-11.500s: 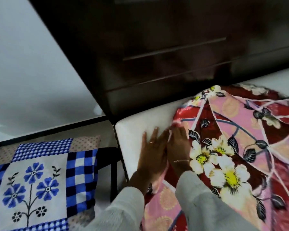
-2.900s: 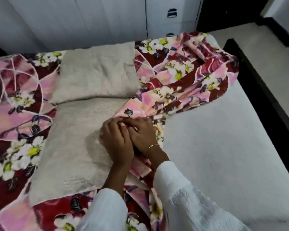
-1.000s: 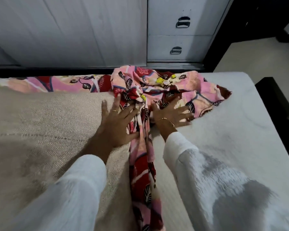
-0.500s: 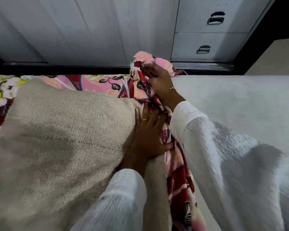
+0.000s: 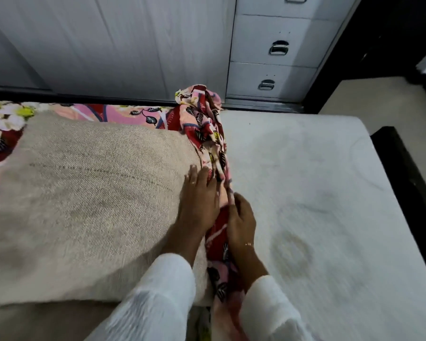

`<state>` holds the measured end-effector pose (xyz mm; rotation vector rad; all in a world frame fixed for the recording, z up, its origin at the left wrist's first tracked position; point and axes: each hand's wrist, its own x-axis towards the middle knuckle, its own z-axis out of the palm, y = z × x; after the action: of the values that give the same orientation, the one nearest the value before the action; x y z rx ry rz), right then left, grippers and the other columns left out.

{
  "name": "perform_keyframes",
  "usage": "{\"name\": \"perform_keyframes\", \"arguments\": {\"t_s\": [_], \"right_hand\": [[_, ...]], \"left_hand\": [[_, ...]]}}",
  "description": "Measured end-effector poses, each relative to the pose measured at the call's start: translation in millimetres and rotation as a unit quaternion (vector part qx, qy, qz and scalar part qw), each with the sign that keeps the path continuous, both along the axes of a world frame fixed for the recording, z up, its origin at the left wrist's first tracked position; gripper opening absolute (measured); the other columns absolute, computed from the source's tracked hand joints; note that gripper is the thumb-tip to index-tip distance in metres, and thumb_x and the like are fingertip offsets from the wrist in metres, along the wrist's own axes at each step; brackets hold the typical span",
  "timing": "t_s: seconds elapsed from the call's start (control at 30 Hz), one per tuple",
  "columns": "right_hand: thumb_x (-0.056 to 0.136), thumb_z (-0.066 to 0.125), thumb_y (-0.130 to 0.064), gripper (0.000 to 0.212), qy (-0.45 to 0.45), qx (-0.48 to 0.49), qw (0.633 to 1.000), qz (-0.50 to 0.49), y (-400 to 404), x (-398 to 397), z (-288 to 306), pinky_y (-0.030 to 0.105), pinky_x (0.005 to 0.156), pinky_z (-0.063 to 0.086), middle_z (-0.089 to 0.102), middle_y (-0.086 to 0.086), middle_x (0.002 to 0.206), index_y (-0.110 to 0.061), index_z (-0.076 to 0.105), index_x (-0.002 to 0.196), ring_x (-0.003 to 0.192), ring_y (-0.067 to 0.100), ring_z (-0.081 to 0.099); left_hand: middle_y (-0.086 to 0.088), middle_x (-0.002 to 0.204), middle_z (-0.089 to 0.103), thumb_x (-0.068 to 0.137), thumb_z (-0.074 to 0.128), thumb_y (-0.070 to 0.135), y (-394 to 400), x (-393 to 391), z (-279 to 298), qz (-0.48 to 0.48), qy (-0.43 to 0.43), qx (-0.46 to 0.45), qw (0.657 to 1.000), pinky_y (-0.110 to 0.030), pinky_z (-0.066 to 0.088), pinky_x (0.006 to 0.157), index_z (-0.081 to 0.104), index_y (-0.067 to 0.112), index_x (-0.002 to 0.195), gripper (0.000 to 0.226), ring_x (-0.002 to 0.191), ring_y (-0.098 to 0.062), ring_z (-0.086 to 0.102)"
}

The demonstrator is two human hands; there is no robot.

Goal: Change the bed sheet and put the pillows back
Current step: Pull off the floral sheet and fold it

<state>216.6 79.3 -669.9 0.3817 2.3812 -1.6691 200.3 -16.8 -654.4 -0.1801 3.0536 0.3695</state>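
Home bedroom, bare white mattress [image 5: 317, 193], dark bed frame [image 5: 408, 183], pale drawer unit [image 5: 276, 57]

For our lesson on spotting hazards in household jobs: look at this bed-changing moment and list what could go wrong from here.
1. The floral sheet is bunched into a rope; pulling it flat may leave creases or tug free the spread part.
2. The beige pillow lies on the sheet, so it may pin it down.
3. The left hand and right hand work close together, leaving the far end uncontrolled.

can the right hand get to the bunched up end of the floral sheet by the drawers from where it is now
Probably yes. The right hand already rests on the gathered floral sheet, and the bare mattress beside it leaves an open path to the bunched end. The left hand presses the beige blanket, out of the way.
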Motion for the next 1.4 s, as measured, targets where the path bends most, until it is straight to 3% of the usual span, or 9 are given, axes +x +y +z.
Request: {"name": "perform_keyframes", "arguments": {"t_s": [0.1, 0.27, 0.4, 0.6, 0.77, 0.9, 1.07, 1.23, 1.4], "right_hand": [[0.099, 0.039, -0.015, 0.032, 0.000, -0.016, 0.999, 0.048, 2.4, 40.3, 11.6, 0.010, 0.088, 0.030, 0.056, 0.003, 0.126, -0.013, 0.052, 0.128, 0.111, 0.009, 0.049], [0.094, 0.047, -0.015, 0.036, 0.144, 0.138, 0.977, 0.077, -2.5, 70.9, 40.4, 0.019, 0.100, 0.030, 0.050, 0.011, 0.135, -0.006, 0.052, 0.129, 0.124, 0.024, 0.046], [0.084, 0.026, -0.032, 0.058, 0.195, 0.092, 0.964, 0.154, -33.2, 104.4, 62.0, 0.013, 0.104, 0.023, 0.054, 0.017, 0.128, 0.000, 0.059, 0.118, 0.124, 0.027, 0.046], [0.074, 0.037, -0.030, 0.057, 0.190, 0.127, 0.964, 0.135, -76.2, 197.1, 67.2, 0.038, 0.100, 0.042, 0.050, 0.024, 0.127, -0.001, 0.056, 0.120, 0.117, 0.036, 0.049], [0.077, 0.037, -0.041, 0.054, 0.096, 0.303, 0.937, 0.146, -83.7, 261.2, 54.3, 0.051, 0.100, 0.034, 0.059, 0.017, 0.124, -0.013, 0.063, 0.115, 0.116, 0.035, 0.055], [0.086, 0.033, -0.065, 0.062, -0.053, 0.315, 0.942, 0.100, -80.8, 287.6, 59.7, 0.061, 0.107, 0.010, 0.007, -0.007, 0.156, -0.042, 0.022, 0.142, 0.143, 0.028, 0.003], [0.073, 0.039, -0.080, 0.087, -0.138, 0.304, 0.939, 0.081, -89.2, 337.1, 71.0, 0.061, 0.104, 0.021, -0.015, -0.003, 0.155, -0.049, -0.002, 0.142, 0.140, 0.040, 0.004], [0.066, 0.041, -0.085, 0.096, -0.138, 0.335, 0.930, 0.068, -88.4, 363.6, 69.5, 0.057, 0.103, 0.025, -0.002, 0.018, 0.153, -0.049, -0.003, 0.143, 0.136, 0.041, 0.019], [0.077, 0.051, -0.070, 0.087, -0.092, 0.338, 0.935, 0.046, -86.6, 366.1, 72.9, 0.044, 0.096, 0.037, 0.043, 0.026, 0.127, -0.038, 0.011, 0.147, 0.117, 0.041, 0.045]], "left_hand": [[-0.017, 0.120, 0.062, 0.083, 0.032, 0.023, 19.3, 48.3, 6.6, 0.001, 0.040, 0.011, 0.999, -0.053, 0.039, 0.099, 0.061, 0.008, 0.122, 0.051, 0.118, -0.043, 0.052], [-0.015, 0.104, 0.069, 0.082, 0.039, 0.017, 13.6, 99.1, 32.8, 0.029, 0.122, -0.041, 0.991, -0.049, 0.040, 0.102, 0.072, 0.006, 0.092, 0.036, 0.108, -0.036, 0.061], [-0.013, 0.111, 0.067, 0.081, 0.038, 0.023, -17.8, 136.0, 53.0, 0.055, 0.135, -0.058, 0.988, -0.051, 0.037, 0.103, 0.070, 0.009, 0.094, 0.037, 0.113, -0.032, 0.059], [-0.013, 0.130, 0.057, 0.079, 0.034, 0.030, -78.2, 229.4, 53.3, 0.159, 0.094, -0.083, 0.979, -0.058, 0.041, 0.093, 0.064, 0.008, 0.112, 0.050, 0.120, -0.034, 0.053], [-0.013, 0.140, 0.047, 0.084, 0.023, 0.043, -76.5, 282.1, 49.8, 0.136, -0.013, -0.103, 0.985, -0.057, 0.031, 0.104, 0.058, 0.012, 0.124, 0.062, 0.128, -0.035, 0.044], [-0.005, 0.157, 0.011, 0.083, 0.008, 0.064, -93.6, 328.1, 52.6, 0.137, -0.061, -0.105, 0.983, -0.062, 0.008, 0.108, 0.021, 0.026, 0.147, 0.075, 0.144, -0.031, 0.006], [0.004, 0.157, -0.013, 0.061, 0.007, 0.086, -124.2, 391.2, 49.7, 0.190, -0.079, -0.007, 0.979, -0.072, 0.004, 0.101, -0.003, 0.036, 0.148, 0.101, 0.142, -0.039, -0.010], [0.006, 0.156, -0.018, 0.065, 0.040, 0.085, -130.9, 420.7, 47.5, 0.261, -0.077, 0.060, 0.960, -0.070, 0.016, 0.101, -0.007, 0.037, 0.147, 0.106, 0.140, -0.046, -0.002], [-0.010, 0.155, 0.009, 0.074, 0.055, 0.069, -124.9, 422.8, 44.8, 0.291, -0.005, 0.084, 0.953, -0.051, 0.025, 0.106, 0.011, 0.029, 0.149, 0.096, 0.133, -0.044, 0.023]]}}
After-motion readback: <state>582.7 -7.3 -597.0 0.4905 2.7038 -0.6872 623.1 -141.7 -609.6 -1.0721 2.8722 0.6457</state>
